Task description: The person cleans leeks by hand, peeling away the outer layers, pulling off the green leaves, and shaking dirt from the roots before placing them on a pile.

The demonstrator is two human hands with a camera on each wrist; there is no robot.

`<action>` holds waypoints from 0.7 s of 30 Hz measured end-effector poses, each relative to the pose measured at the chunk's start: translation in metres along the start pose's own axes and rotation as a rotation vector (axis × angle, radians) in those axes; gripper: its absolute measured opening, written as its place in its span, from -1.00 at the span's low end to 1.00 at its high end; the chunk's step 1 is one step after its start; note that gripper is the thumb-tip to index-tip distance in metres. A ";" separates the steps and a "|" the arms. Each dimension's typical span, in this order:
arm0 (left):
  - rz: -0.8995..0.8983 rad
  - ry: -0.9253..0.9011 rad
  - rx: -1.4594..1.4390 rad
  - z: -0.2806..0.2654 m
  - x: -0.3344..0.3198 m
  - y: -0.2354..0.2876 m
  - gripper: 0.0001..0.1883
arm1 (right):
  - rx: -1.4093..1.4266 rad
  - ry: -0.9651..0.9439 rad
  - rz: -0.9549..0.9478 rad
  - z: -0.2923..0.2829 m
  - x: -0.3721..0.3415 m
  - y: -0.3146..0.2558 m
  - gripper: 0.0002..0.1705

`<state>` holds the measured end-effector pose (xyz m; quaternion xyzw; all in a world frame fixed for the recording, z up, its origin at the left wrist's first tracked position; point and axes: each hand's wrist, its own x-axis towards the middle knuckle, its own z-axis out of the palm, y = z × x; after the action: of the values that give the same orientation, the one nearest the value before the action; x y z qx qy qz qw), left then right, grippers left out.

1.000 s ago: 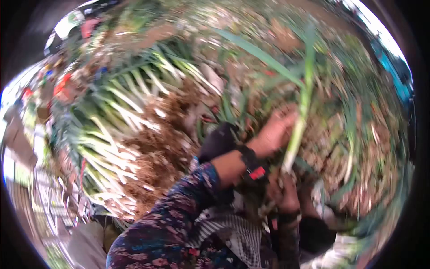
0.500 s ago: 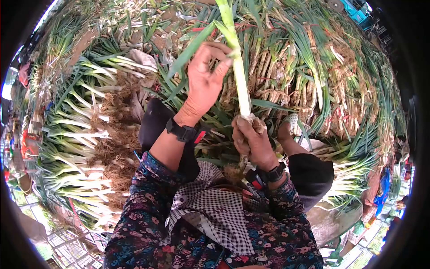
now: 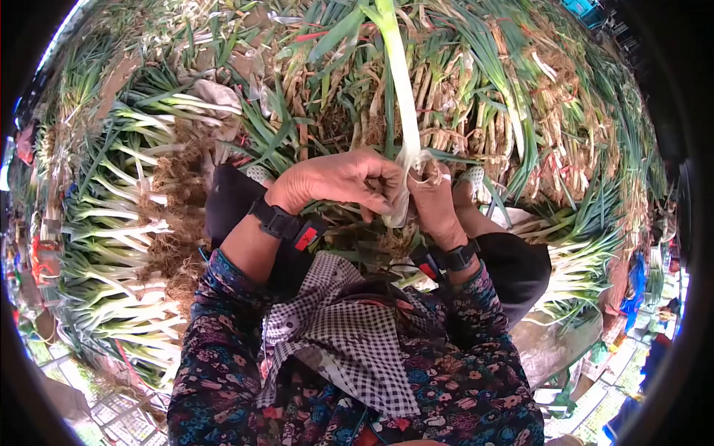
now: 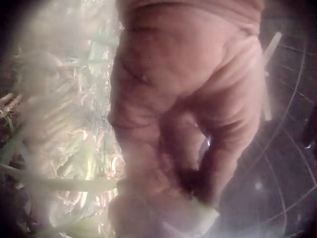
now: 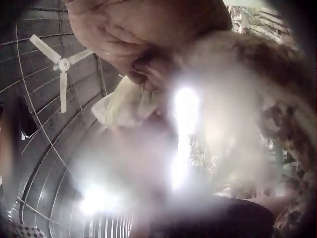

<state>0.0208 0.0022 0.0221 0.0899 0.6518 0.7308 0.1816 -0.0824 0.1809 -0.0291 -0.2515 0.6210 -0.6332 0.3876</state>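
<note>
A long leek (image 3: 401, 97) with a white shank and green top leans upward in front of me. My right hand (image 3: 433, 202) grips its lower end, and roots (image 3: 394, 244) hang below. Thin pale outer skin (image 3: 402, 201) hangs loose between the two hands. The left hand (image 3: 346, 181) has come in from the left, its thumb and fingers pinching that skin beside the shank. In the left wrist view, a pale green edge of skin (image 4: 205, 220) pokes out at the fingertips. Glare blurs much of the right wrist view.
Leeks (image 3: 126, 230) lie in a row on the left, roots inward. Another pile (image 3: 576, 279) sits at the right, beside my knee. Untrimmed, dry-leaved leeks (image 3: 439, 97) cover the ground ahead. A checked cloth (image 3: 357, 334) lies over my lap.
My left hand has come down from the leek's upper shank to its lower end, near the right hand. Loose skin now trails there. The head view has steadied from an earlier blur.
</note>
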 end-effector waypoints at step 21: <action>0.607 0.765 -0.754 -0.051 0.042 -0.019 -0.42 | 0.734 -0.180 0.269 0.042 0.027 -0.006 -0.54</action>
<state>-0.0337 -0.0274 -0.0079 -0.0673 0.3131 0.9105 -0.2616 -0.0651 0.1339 -0.0236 -0.0674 0.3447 -0.7320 0.5838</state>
